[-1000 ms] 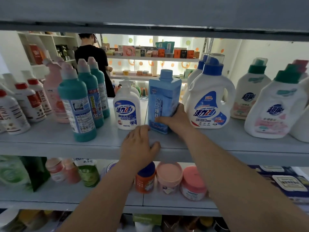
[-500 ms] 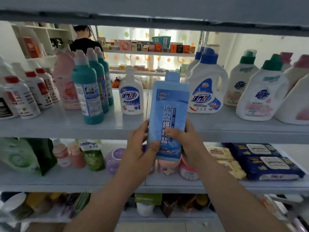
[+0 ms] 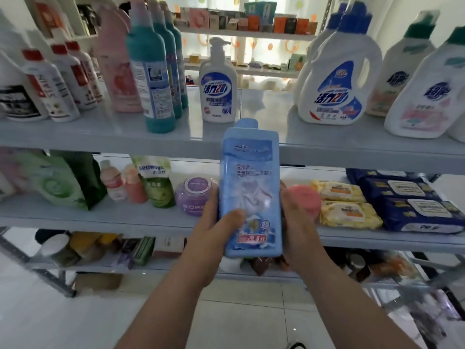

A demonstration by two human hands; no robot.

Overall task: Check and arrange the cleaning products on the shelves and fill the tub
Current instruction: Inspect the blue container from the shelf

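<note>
1. Since half a sec ago the blue bottle (image 3: 249, 187) is showing a different label face, and it is now hanging lower, in front of the middle shelf (image 3: 100, 219) rather than up at the top shelf (image 3: 100, 137) edge.
2. Both forearms are reaching up from the bottom of the view, w/ the wrists angling inward toward the bottle.
3. Left hand (image 3: 214, 230) is gripping the bottle's lower left side, thumb lying across the front label.
4. Right hand (image 3: 297, 222) is gripping the lower right side, palm against the edge; its fingers are wrapping behind, out of sight.
5. Bottle is standing upright in the air, cap on top, clear of every shelf.
6. Top shelf is carrying, L to R: red-capped white bottles (image 3: 52, 84), a pink bottle (image 3: 118, 71), teal bottles (image 3: 153, 79), a white pump bottle (image 3: 218, 89), a blue-capped white jug (image 3: 337, 81) and green-capped white jugs (image 3: 422, 94).
7. Middle shelf is carrying a green pouch (image 3: 57, 183), small pink bottles (image 3: 113, 180), a "seaways" refill pouch (image 3: 157, 182), a purple round jar (image 3: 193, 195), a pink round tub (image 3: 305, 201), yellow wipe packs (image 3: 347, 212) and dark blue wipe packs (image 3: 415, 207).
8. Bottom shelf items are too blurred to make out.
</note>
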